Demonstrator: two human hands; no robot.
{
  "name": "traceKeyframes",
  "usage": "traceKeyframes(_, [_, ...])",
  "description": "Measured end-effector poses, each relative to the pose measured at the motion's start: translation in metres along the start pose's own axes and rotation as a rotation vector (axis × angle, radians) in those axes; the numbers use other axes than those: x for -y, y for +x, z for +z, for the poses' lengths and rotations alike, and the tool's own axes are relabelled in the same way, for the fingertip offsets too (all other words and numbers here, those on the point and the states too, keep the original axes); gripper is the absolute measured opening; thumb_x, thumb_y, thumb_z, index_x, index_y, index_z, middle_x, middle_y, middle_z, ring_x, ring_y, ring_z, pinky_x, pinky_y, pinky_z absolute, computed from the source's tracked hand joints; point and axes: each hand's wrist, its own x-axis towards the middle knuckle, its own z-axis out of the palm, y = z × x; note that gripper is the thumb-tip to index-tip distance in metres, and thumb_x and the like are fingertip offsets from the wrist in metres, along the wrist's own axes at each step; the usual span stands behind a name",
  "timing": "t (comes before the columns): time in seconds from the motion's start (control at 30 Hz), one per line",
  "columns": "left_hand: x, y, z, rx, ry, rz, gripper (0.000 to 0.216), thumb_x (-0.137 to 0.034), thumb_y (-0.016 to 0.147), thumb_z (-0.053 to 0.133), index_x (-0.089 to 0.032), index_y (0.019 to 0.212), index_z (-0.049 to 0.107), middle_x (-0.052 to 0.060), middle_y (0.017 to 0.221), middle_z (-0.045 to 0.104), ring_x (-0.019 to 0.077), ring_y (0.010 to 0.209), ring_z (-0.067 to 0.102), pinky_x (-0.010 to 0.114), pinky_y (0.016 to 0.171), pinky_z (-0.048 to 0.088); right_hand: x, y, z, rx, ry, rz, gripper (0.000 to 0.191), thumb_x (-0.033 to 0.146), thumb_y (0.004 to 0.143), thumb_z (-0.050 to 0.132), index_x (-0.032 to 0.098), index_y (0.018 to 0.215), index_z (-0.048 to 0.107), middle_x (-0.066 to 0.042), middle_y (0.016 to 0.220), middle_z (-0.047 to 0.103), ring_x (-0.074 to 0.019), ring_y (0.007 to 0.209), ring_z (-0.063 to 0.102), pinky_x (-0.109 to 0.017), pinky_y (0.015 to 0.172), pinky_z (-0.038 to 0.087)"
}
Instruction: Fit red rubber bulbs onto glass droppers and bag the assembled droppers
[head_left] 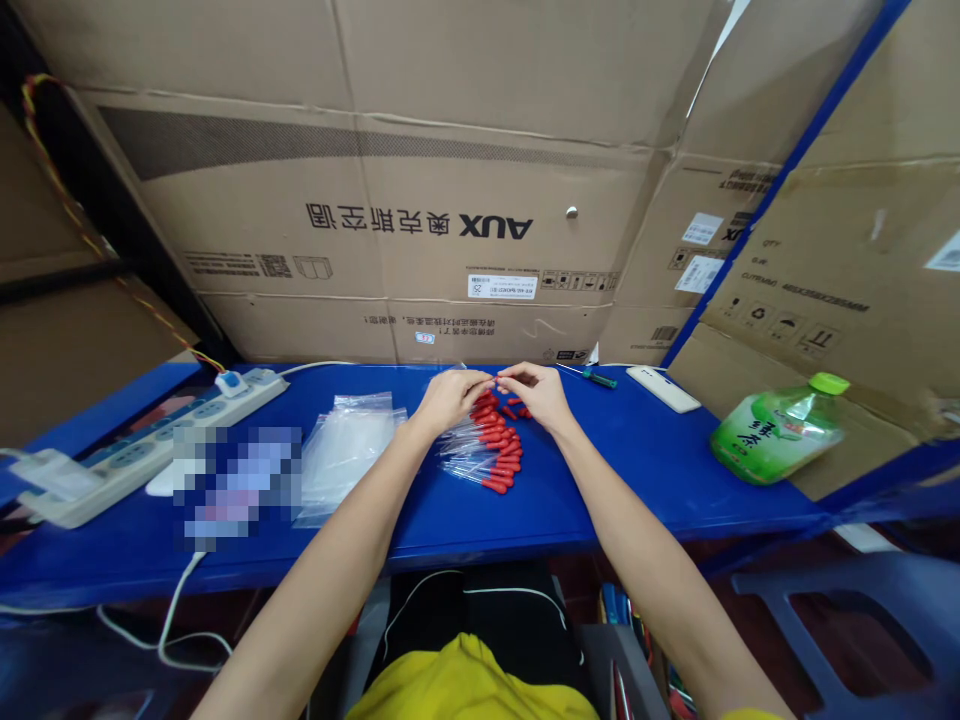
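My left hand (pixel 454 395) and my right hand (pixel 536 390) meet near the back of the blue table, fingertips almost touching. Both are closed in a pinch around a small red-bulbed dropper (pixel 496 381), most of it hidden by the fingers. Just below them lies a fanned row of droppers (pixel 491 450), clear tubes to the left and red rubber bulbs to the right. A few loose red bulbs (pixel 516 408) rest beside my right hand. Left of the row, clear zip bags (pixel 349 450) lie in a stack near my left forearm.
On the left are a white power strip (pixel 180 430) and a blurred-out device with a cable. A green-handled screwdriver (pixel 600 378), a white flat block (pixel 664 388) and a green tea bottle (pixel 780 430) lie to the right. Cardboard walls (pixel 420 120) enclose the blue table (pixel 637 470).
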Motion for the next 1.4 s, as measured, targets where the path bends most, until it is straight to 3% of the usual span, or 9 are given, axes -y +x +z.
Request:
traceKeyframes(0.3, [-0.001,-0.002,-0.001,-0.057,0.095,-0.009,0.036,-0.042,0.106,0.046,-0.023,0.114,0.076,0.006,0.097,0.075,0.02,0.09,0.069,0.028,0.074,0.044,-0.001,0.001,-0.004,0.063,-0.022,0.032,0.041,0.051,0.066,0.089,0.02,0.089,0.077,-0.006,0.081,0.078,-0.0235,0.075,0.075,-0.038,0.079,0.063])
traceKeyframes(0.47, [0.002,0.0,-0.002,-0.077,0.129,-0.008,0.042,-0.041,0.109,0.04,-0.019,0.107,0.075,0.008,0.093,0.07,0.0206,0.09,0.065,0.03,0.079,0.046,-0.004,0.003,-0.009,0.078,-0.034,0.05,0.042,0.053,0.074,0.084,0.02,0.099,0.076,-0.004,0.083,0.078,-0.0203,0.072,0.075,-0.034,0.072,0.063])
traceKeyframes(0.8, [0.011,0.002,0.003,-0.085,-0.126,0.046,0.042,-0.04,0.108,0.043,-0.015,0.108,0.076,0.01,0.092,0.069,0.0199,0.086,0.064,0.031,0.081,0.047,-0.005,0.003,-0.011,0.036,0.014,0.04,0.045,0.054,0.067,0.088,0.019,0.092,0.076,-0.005,0.082,0.079,-0.0223,0.074,0.077,-0.035,0.076,0.063])
traceKeyframes(1.4, [0.012,0.001,0.0,-0.057,-0.145,0.062,0.046,-0.042,0.108,0.042,-0.015,0.107,0.078,0.01,0.09,0.068,0.0192,0.083,0.062,0.03,0.079,0.045,-0.001,0.0,-0.006,0.047,0.014,0.098,0.045,0.054,0.065,0.09,0.018,0.09,0.077,-0.007,0.084,0.08,-0.0249,0.077,0.079,-0.033,0.068,0.065])
